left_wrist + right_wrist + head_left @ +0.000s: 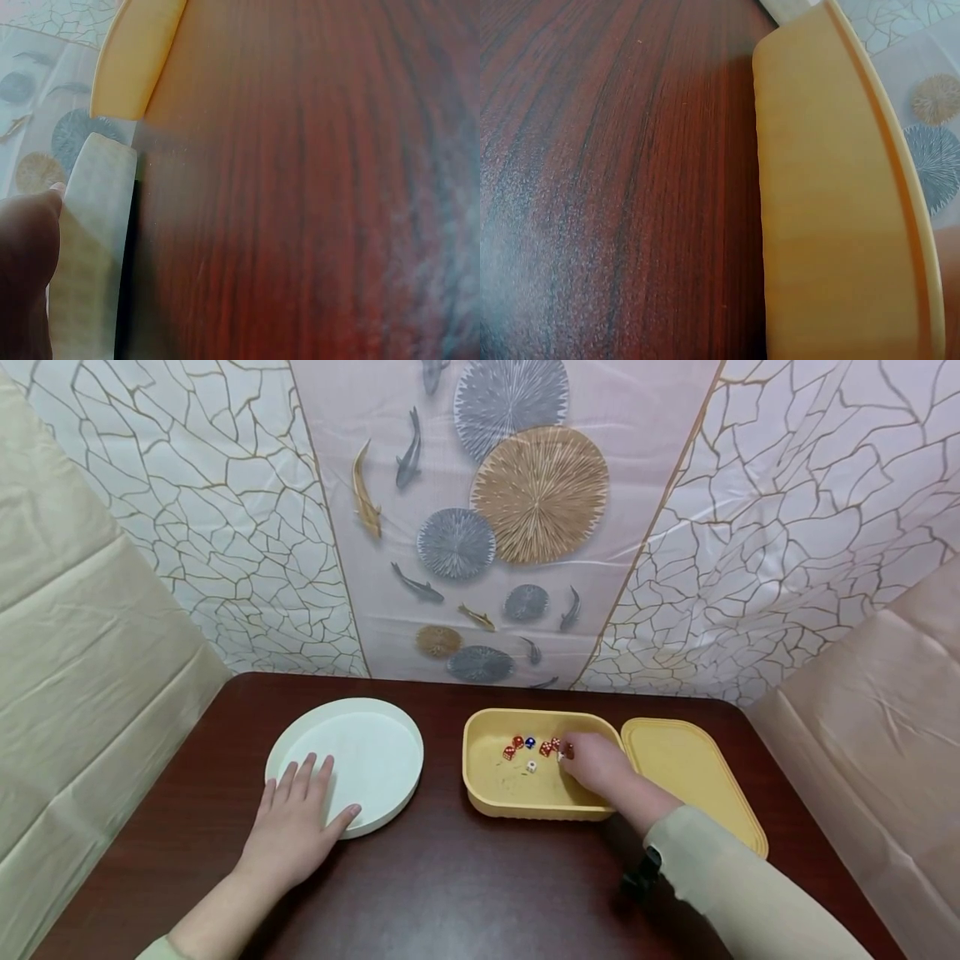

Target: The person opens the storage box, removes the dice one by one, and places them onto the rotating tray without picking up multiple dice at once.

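My left hand [294,822] lies with fingers spread over the near left part of a round white tray [375,758]. In the left wrist view its thumb is beside the tray's side wall [94,247]. My right hand [598,766] reaches into a yellow rectangular box [502,802], its fingers curled at the right side. A dark red die [570,749] shows at these fingertips, pinched there, and a white bit shows just beside it. Several other dice lie on the box floor: red dice [509,752], a blue die [530,742] and a white die [531,767].
A yellow lid [693,772] lies flat on the dark wooden table [442,885], right of the box and partly behind the right forearm. Patterned cloth [480,593] hangs behind the table. Beige cloth panels [97,610] flank it. In the right wrist view the box wall [832,187] fills the middle.
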A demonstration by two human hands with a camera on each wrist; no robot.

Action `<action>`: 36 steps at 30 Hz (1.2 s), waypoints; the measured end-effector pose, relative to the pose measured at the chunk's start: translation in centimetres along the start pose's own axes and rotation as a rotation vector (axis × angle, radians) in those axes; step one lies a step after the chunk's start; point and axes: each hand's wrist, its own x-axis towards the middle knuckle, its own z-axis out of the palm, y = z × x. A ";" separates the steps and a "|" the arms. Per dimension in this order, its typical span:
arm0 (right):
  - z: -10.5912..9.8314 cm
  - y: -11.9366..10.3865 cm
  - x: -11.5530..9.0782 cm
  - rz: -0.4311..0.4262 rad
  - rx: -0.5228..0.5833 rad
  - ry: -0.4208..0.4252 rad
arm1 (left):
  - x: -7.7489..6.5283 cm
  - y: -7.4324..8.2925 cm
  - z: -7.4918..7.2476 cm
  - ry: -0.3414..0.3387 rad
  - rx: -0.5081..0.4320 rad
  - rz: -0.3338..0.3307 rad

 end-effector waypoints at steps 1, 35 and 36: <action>0.0 0.0 0.0 0.003 -0.002 0.001 | 0.0 0.0 0.0 0.000 0.000 0.001; -0.7 0.0 -0.5 0.019 0.062 0.028 | 0.0 -0.3 0.0 -0.032 0.009 0.003; -0.8 0.0 -0.6 0.015 0.072 0.035 | 0.0 -0.3 0.0 -0.035 0.009 0.003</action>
